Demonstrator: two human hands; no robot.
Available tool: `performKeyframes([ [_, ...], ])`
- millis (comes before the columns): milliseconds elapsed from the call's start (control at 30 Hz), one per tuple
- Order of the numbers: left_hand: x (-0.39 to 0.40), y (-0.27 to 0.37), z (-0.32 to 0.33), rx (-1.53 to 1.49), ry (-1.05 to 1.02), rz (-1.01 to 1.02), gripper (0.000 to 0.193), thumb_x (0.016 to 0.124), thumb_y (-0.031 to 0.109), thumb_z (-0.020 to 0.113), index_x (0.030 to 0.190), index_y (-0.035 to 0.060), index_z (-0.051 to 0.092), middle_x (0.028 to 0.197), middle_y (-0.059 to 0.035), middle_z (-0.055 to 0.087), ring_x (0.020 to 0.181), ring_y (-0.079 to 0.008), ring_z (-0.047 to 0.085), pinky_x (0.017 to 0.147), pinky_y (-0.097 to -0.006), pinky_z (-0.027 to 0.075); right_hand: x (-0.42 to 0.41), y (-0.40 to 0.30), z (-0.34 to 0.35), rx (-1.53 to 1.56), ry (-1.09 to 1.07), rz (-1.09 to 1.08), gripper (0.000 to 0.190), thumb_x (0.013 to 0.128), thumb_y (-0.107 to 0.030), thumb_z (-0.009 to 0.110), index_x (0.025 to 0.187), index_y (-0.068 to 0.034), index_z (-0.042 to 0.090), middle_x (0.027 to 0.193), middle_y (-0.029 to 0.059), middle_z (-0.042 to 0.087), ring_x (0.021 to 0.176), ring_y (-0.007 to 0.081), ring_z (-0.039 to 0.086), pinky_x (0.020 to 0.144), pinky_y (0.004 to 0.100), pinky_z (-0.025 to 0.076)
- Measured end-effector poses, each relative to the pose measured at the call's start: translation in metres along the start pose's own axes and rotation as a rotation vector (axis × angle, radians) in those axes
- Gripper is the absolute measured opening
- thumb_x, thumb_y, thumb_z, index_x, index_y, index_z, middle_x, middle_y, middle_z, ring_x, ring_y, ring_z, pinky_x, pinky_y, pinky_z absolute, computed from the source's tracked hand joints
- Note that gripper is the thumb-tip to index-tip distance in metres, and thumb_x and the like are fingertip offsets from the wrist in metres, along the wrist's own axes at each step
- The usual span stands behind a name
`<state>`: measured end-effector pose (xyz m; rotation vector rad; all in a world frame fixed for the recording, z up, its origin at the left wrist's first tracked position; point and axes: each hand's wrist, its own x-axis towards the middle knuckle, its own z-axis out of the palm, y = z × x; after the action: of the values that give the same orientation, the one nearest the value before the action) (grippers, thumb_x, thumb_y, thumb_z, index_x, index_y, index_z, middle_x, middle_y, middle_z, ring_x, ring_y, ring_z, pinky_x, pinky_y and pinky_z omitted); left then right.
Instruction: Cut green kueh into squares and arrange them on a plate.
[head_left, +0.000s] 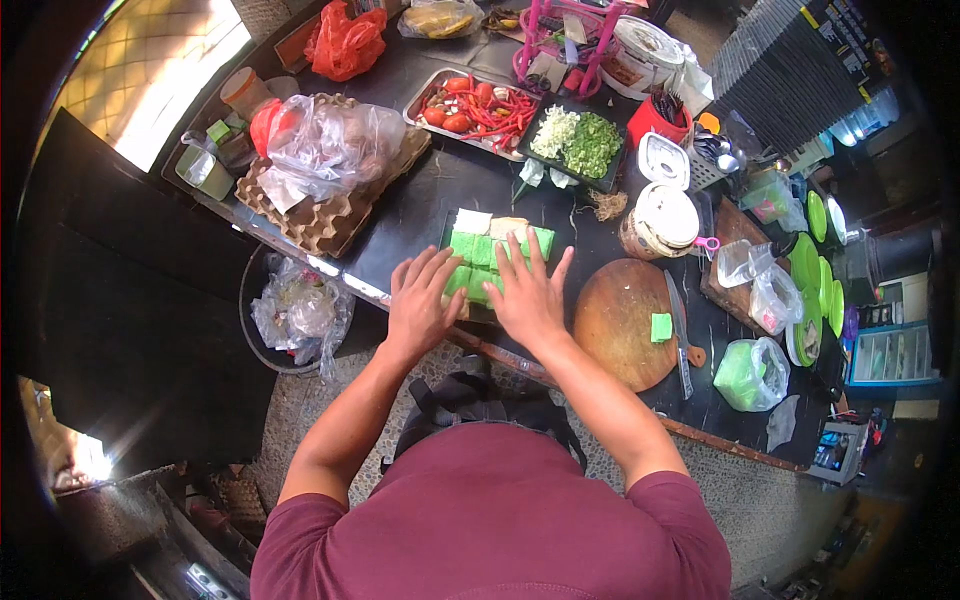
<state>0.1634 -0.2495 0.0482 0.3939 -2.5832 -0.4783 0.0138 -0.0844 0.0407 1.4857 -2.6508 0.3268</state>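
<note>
Several green pieces of what looks like bread (463, 246) sit packed in rows on a dark tray at the table's front edge. The far row includes a white-faced piece (473, 220) and a tan-faced one (509, 227). My left hand (426, 301) rests at their left side, fingers spread. Over the right part, my right hand (529, 291) lies palm down, its fingers apart on the pieces. Neither hand grips anything. To the right, a single green piece (661, 328) lies on a round wooden cutting board (619, 322) beside a knife (679, 330).
Beyond are a metal tray of chillies and tomatoes (448, 120) and a black tray of chopped greens (592, 146). Egg cartons (289, 214) stand left, above a bin lined with plastic (296, 315). A white-lidded tub (660, 221) and a bag of green bread (750, 375) are right.
</note>
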Motion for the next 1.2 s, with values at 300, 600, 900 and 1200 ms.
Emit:
performKeyframes([
  [300, 0.014, -0.017, 0.022, 0.052, -0.227, 0.092, 0.060, 0.107, 0.035, 0.070, 0.160, 0.0087, 0.062, 0.167, -0.0150, 0.061, 0.164, -0.0333, 0.046, 0.138, -0.0578, 0.024, -0.013, -0.005, 0.003, -0.007, -0.130, -0.022, 0.071, 0.114, -0.053, 0.055, 0.166, -0.005, 0.055, 0.175, 0.0138, 0.051, 0.173, 0.0292, 0.028, 0.128, 0.0881, 0.001],
  [600, 0.023, -0.020, 0.026, 0.087, -0.298, 0.149, 0.062, 0.109, 0.037, 0.068, 0.161, 0.0057, 0.059, 0.168, -0.0171, 0.058, 0.163, -0.0335, 0.047, 0.138, -0.0533, 0.028, -0.013, 0.001, 0.004, 0.000, -0.111, -0.043, 0.069, 0.116, -0.053, 0.050, 0.166, -0.005, 0.054, 0.176, 0.0149, 0.049, 0.173, 0.0294, 0.027, 0.129, 0.0870, 0.001],
  [900, 0.022, -0.023, 0.033, 0.075, -0.323, 0.171, 0.059, 0.111, 0.035, 0.064, 0.161, 0.0044, 0.059, 0.168, -0.0177, 0.058, 0.162, -0.0339, 0.048, 0.137, -0.0539, 0.029, -0.007, 0.004, 0.005, 0.037, -0.134, -0.062, 0.066, 0.116, -0.048, 0.052, 0.168, -0.006, 0.053, 0.177, 0.0125, 0.047, 0.173, 0.0299, 0.026, 0.131, 0.0851, 0.003],
  [1200, 0.022, -0.020, 0.034, 0.074, -0.320, 0.144, 0.056, 0.111, 0.034, 0.063, 0.159, 0.0040, 0.062, 0.165, -0.0185, 0.061, 0.161, -0.0344, 0.050, 0.137, -0.0554, 0.028, -0.008, 0.002, 0.013, 0.045, -0.137, -0.073, 0.066, 0.115, -0.047, 0.052, 0.166, -0.005, 0.055, 0.174, 0.0115, 0.052, 0.173, 0.0316, 0.027, 0.130, 0.0867, 0.005],
])
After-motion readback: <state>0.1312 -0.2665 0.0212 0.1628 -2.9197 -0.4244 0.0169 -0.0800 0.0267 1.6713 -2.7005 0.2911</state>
